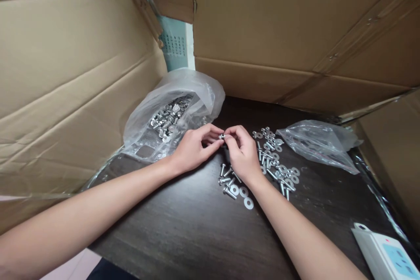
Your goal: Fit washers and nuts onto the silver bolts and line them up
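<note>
My left hand (193, 148) and my right hand (242, 151) meet over the dark wooden table (183, 227). Between their fingertips they pinch one small silver bolt (222, 136), which looks to have a washer or nut on it. Loose silver bolts and flat washers (234, 188) lie on the table just below my right wrist. A second scatter of bolts and washers (275, 162) spreads to the right of my right hand. An open clear plastic bag (170, 113) holding many more bolts sits just left of my left hand.
Cardboard sheets (65, 74) stand as walls at the left, back and right of the table. A flattened clear plastic bag (321, 142) lies at the right. A white power strip (383, 253) sits at the table's near right corner.
</note>
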Available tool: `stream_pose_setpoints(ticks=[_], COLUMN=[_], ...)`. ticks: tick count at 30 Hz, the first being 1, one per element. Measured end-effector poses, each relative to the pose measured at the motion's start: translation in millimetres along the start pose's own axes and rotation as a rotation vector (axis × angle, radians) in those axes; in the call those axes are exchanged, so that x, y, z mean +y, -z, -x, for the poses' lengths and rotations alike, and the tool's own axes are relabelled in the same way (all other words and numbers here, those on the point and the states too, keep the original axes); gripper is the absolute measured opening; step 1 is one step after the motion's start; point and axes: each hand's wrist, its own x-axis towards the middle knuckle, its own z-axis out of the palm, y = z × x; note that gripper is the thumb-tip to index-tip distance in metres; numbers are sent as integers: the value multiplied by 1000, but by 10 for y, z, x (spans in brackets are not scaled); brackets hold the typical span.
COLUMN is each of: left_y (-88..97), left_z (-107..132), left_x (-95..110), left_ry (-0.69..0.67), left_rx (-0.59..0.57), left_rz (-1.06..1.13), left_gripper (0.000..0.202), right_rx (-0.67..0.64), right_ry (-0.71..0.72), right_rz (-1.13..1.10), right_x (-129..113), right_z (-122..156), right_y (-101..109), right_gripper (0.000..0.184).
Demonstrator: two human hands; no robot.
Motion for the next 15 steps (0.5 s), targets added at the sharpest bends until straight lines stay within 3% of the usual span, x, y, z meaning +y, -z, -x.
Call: stream_pose_setpoints(ticks=[8,15], left_y=[-6,0], left_z=[-13,-21], left_x=[-6,0], left_ry=[59,27], left_rx=[17,10], left_rz=[-9,-36], left_gripper=[13,14], right_rx=[-3,-55], right_ry=[59,-31], right_rz=[134,88], right_x=[-27,-3], right_z=[-7,-35], right_y=[-21,-22], right_gripper=[20,36])
